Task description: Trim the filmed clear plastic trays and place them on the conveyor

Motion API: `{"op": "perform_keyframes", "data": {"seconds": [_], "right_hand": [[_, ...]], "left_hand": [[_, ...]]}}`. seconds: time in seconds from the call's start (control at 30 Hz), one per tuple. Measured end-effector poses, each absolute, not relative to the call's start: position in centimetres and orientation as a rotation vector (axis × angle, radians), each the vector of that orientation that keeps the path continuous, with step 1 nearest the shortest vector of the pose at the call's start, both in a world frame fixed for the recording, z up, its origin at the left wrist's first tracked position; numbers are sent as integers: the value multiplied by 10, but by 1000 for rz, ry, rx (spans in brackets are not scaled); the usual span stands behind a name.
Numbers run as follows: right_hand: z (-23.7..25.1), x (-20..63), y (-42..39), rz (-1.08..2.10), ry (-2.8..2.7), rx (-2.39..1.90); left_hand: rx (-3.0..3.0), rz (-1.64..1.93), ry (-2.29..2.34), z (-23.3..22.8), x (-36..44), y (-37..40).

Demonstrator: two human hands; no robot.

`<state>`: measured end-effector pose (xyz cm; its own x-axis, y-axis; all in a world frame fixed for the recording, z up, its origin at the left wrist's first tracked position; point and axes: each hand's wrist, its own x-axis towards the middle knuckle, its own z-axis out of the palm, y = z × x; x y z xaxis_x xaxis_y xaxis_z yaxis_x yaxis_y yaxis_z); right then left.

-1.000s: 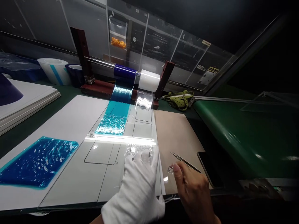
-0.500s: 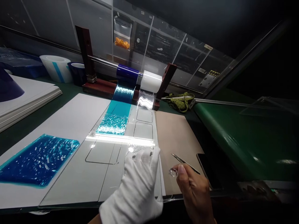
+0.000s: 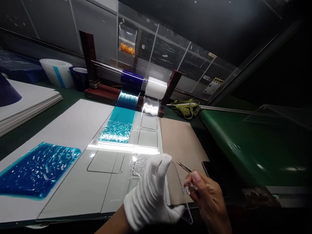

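My left hand (image 3: 151, 191), in a white glove, grips a clear thin panel (image 3: 179, 182) and holds it tilted up off the bench near the front edge. My bare right hand (image 3: 209, 201) is just to its right, thumb and finger pinched on a small clear tab of film (image 3: 187, 188) at the panel's edge. Thin metal tweezers (image 3: 183, 166) poke out from behind the right fingers over a brown board (image 3: 180, 139); whether the hand holds them I cannot tell.
A transparent template plate (image 3: 97, 188) lies on a white sheet (image 3: 73, 123) with blue film pieces (image 3: 36, 169). Behind it stands a roller stand with a blue roll (image 3: 131, 79) and a white roll (image 3: 156, 87). Tape rolls (image 3: 57, 73) at back left, green conveyor (image 3: 243, 146) at right.
The gloved left hand went from pressing flat on the plate to lifting the clear panel up at the right. The right hand stayed close, still pinching the clear tab.
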<state>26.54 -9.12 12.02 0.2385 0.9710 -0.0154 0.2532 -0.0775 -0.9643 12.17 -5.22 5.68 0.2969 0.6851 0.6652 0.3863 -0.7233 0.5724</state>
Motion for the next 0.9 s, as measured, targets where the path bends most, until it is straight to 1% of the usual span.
{"op": "perform_keyframes", "data": {"seconds": [0.03,0.1,0.17,0.2,0.23,0.3,0.37,0.47,0.53,0.6,0.8,0.83,0.9], "right_hand": [[119,267,-91,758,-1293,-1581],[115,267,-88,311,-1548,-1639],[110,261,-83,-152,-1773,-1630],[108,258,-81,-327,-1844,-1612],[107,254,-80,-453,-1879,-1597],[105,249,-79,-553,-1889,-1585],[106,248,-81,-475,-1872,-1583],[108,252,-88,-89,-1856,-1581],[108,253,-91,171,-1836,-1584],[109,254,-93,331,-1811,-1598],[118,254,-96,688,-1788,-1594],[120,255,-97,708,-1779,-1583],[120,260,-100,634,-1707,-1563]], "left_hand": [[2329,1288,1131,64,119,-56],[2455,1042,1427,81,115,-61],[2569,758,1592,96,114,-64],[2617,620,1626,102,114,-65],[2658,503,1637,107,113,-66],[2715,414,1605,109,110,-66],[2719,514,1553,103,104,-65],[2635,693,1385,91,87,-60],[2561,709,1265,86,77,-57],[2521,675,1192,86,68,-55],[2691,649,987,99,59,-47],[2711,658,974,99,59,-46],[2704,697,1041,96,61,-47]]}}
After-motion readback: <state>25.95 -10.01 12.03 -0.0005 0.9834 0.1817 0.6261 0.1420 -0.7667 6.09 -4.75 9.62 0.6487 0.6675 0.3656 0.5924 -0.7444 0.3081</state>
